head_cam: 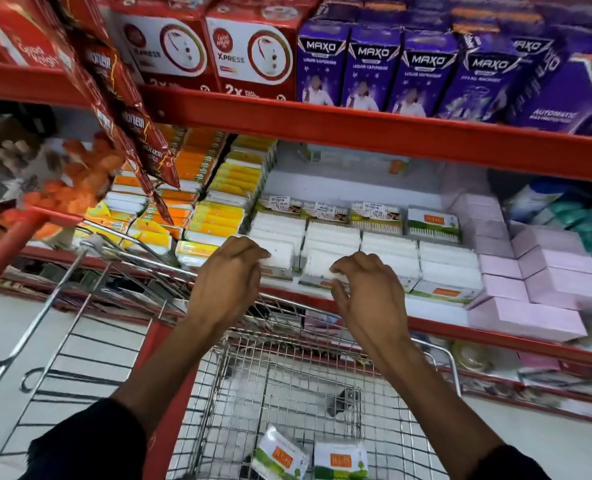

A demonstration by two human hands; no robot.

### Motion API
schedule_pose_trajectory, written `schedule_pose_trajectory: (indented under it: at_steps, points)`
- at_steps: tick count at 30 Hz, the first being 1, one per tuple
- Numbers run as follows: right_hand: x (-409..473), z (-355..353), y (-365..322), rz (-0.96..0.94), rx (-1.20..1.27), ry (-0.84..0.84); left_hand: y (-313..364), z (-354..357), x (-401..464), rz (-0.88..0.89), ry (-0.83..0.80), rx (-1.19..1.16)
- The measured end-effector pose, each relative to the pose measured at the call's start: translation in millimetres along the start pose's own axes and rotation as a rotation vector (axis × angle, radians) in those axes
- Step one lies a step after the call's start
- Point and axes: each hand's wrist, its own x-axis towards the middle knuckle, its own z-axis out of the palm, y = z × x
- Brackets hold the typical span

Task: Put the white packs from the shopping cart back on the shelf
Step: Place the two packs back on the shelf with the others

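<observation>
Rows of white packs [447, 268] lie on the middle shelf [495, 336], straight in front of me. My left hand [230, 275] curls over the front-left white pack [280, 252] and grips its edge. My right hand [367, 296] pinches the front end of the neighbouring white pack [322, 263] between thumb and fingertips. Below my arms stands the wire shopping cart [287, 368]. Two white packs with green and orange labels lie on its bottom: one [280, 459] tilted, the other [339, 460] beside it.
Pink boxes [551, 282] are stacked to the right of the white packs, yellow and orange packs [218, 216] to the left. The red upper shelf [374, 129] overhangs the row. Red sachet strips [131, 133] hang at the left. The cart's red handle [20, 244] is at the far left.
</observation>
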Motion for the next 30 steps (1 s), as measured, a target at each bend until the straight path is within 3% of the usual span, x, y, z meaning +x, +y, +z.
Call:
schedule_pose_trajectory:
  at_steps: [15, 30]
  points:
    - [17.7, 48.6, 6.8, 0.0, -0.033, -0.099, -18.1, 40.5, 6.7, -0.008, -0.084, 0.001]
    - [-4.1, 46.6, 15.0, -0.079, -0.028, 0.0, -17.8, 50.8, -18.7, -0.034, -0.062, 0.057]
